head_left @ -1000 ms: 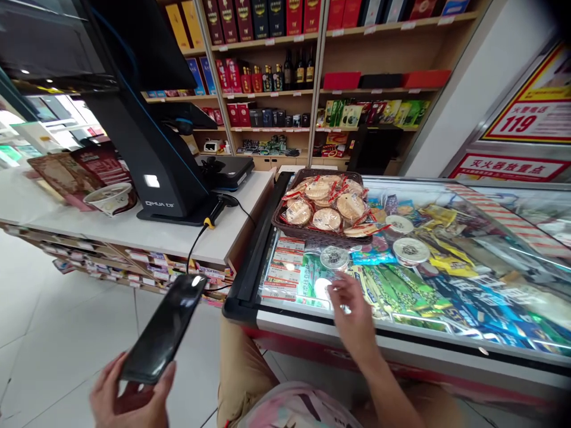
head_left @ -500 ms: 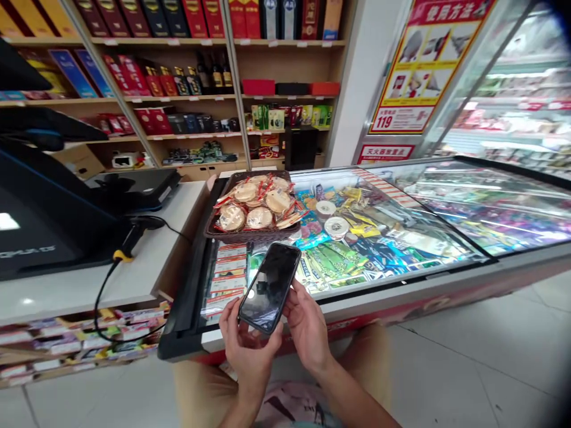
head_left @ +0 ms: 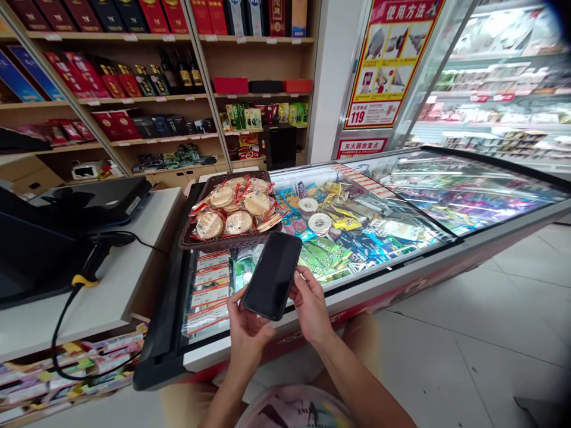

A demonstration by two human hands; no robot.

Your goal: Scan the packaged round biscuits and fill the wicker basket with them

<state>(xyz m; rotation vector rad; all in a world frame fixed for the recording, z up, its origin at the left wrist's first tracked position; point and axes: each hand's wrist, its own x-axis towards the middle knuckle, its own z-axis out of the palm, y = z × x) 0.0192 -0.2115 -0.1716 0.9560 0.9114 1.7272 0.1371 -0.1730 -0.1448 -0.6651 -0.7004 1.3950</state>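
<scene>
A black smartphone (head_left: 273, 276) with a dark screen is held tilted above the near edge of the glass-topped freezer (head_left: 357, 284). My left hand (head_left: 246, 333) is closed around its lower left side, with some fingers hidden behind it. On the phone's right edge, my right hand (head_left: 311, 306) grips with thumb and fingers. Just beyond the phone, a brown woven basket (head_left: 223, 242) holds several round flat crackers (head_left: 238, 222) in clear wrappers. Packaged ice creams (head_left: 320, 223) show through the freezer glass.
To the left, a white counter (head_left: 147, 238) carries a barcode scanner (head_left: 96, 255) with a black cable and a dark till machine (head_left: 31, 244). Shelves (head_left: 156, 98) of boxes and bottles line the back. A red and yellow poster (head_left: 388, 65) hangs beside the refrigerated display (head_left: 495, 101).
My view has turned to the right, so the counter, basket and shelves sit further left. The phone stays in both hands, and the bright reflections on its screen are gone.
</scene>
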